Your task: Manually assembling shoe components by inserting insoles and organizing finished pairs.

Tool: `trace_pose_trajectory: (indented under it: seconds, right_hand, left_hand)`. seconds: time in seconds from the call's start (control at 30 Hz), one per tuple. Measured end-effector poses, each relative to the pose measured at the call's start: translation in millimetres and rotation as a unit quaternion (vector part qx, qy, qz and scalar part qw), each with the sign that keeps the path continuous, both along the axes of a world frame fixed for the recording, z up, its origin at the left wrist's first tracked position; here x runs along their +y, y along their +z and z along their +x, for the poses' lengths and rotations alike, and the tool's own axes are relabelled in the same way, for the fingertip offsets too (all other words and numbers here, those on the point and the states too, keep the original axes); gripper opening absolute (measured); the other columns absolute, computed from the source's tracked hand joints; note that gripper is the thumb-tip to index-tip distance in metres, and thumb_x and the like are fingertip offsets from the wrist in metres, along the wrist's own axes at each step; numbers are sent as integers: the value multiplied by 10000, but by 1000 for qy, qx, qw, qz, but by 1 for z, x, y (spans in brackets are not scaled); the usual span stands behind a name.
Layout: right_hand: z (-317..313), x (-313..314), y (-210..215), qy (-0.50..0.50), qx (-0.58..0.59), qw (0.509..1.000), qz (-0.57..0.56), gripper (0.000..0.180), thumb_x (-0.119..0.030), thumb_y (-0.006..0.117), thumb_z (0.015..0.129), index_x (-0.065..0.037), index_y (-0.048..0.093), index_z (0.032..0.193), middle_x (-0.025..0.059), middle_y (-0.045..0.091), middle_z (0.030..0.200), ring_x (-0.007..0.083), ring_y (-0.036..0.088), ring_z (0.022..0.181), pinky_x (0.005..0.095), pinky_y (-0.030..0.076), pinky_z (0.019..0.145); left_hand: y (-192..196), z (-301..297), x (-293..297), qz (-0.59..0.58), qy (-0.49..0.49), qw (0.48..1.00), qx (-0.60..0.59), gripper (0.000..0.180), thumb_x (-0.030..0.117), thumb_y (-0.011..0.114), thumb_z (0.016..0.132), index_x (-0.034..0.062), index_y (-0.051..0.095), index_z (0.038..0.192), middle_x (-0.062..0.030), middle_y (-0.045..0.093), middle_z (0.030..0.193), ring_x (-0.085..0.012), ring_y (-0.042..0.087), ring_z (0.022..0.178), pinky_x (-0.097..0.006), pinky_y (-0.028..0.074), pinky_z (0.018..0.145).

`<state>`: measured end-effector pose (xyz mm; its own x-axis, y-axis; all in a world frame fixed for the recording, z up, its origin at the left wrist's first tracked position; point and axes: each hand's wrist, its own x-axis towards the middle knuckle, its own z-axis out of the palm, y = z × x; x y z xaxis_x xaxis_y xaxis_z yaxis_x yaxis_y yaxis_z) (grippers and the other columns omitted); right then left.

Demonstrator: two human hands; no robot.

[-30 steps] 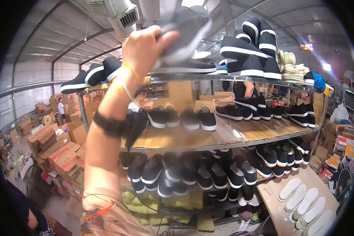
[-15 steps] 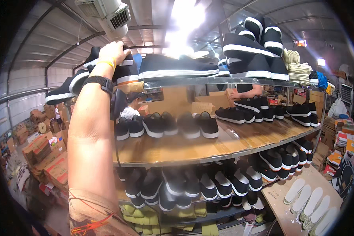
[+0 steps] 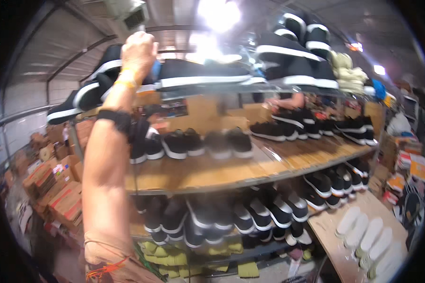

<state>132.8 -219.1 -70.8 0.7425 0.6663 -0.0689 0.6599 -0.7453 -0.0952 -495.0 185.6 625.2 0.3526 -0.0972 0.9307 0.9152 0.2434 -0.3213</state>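
Observation:
My left arm reaches up from the lower left, with a black wristband and a yellow band on it. My left hand [image 3: 138, 51] is curled around the heel end of a black shoe with a white sole [image 3: 203, 75]. That shoe lies on its side along the top shelf [image 3: 231, 89], among other black shoes [image 3: 92, 89]. My right hand is out of sight.
The wooden middle shelf [image 3: 212, 170] carries pairs of black shoes [image 3: 231, 141], and more fill the lower shelf [image 3: 250, 217]. White insoles [image 3: 363, 231] lie on a board at the lower right. Cardboard boxes [image 3: 56, 198] are stacked at the left. Another person's arm [image 3: 288, 101] shows behind the rack.
My left hand has moved left and away from the camera, bringing the black shoe from the air down onto the top shelf, where it now lies flat.

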Motion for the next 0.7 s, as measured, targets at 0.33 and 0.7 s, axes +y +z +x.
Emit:
trace_pose_trajectory:
  seconds: [0.33,0.7]
  right_hand:
    - [-18,-44,31,-55,140,942,301,199,-189,578,714,-45,622,844,186,613,809,363,588,777,408,470,675]
    - [-165,-328,108,-430,-155,864,212,277,-145,560,722,-55,626,975,155,621,979,332,577,925,402,459,810]
  left_hand:
    - [-316,308,-95,-451,-543,569,423,83,86,634,693,82,576,752,-43,579,696,-233,571,629,-365,455,551]
    - [-624,522,-236,-580,-533,204,581,424,350,607,795,42,529,1075,-170,587,937,-342,582,845,-410,474,730]
